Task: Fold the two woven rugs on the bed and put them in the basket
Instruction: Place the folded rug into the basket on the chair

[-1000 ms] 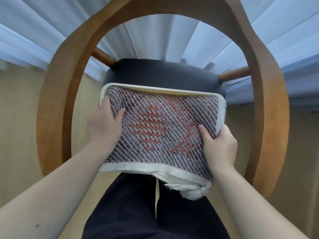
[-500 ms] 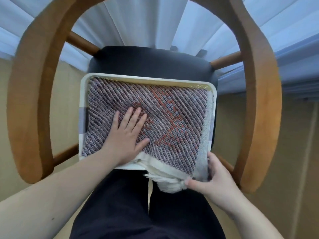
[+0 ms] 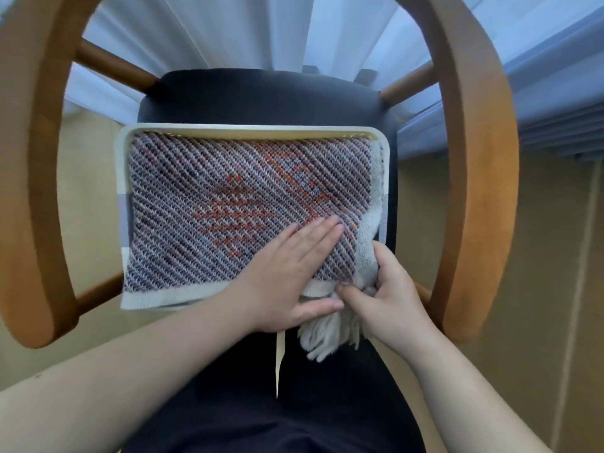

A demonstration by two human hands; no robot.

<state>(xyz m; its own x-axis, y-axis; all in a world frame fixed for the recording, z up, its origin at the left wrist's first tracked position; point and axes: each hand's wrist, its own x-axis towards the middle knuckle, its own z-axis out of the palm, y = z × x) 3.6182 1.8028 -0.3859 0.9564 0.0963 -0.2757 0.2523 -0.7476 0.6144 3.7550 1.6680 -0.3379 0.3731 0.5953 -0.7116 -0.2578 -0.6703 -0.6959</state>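
Observation:
A folded woven rug (image 3: pixel 228 204), grey-purple with an orange pattern and cream edging, fills the white basket (image 3: pixel 124 178) that stands on a dark chair seat. My left hand (image 3: pixel 291 273) lies flat with straight fingers on the rug's near right part and presses it down. My right hand (image 3: pixel 389 289) pinches the cream fringed corner of the rug at the basket's near right corner. The fringe (image 3: pixel 327 338) hangs out over the near rim. Only this rug shows; whatever lies beneath it in the basket is hidden.
The basket sits on a dark cushioned seat (image 3: pixel 261 96) of a wooden chair, whose curved armrest (image 3: pixel 474 165) rings it on both sides. White curtains (image 3: pixel 248 31) hang behind. My dark trousers (image 3: pixel 261 403) fill the near foreground above a beige floor (image 3: pixel 539 289).
My left hand slid from the rug's middle to its near right part. My right hand moved up onto the fringed corner and now pinches it closer to the basket.

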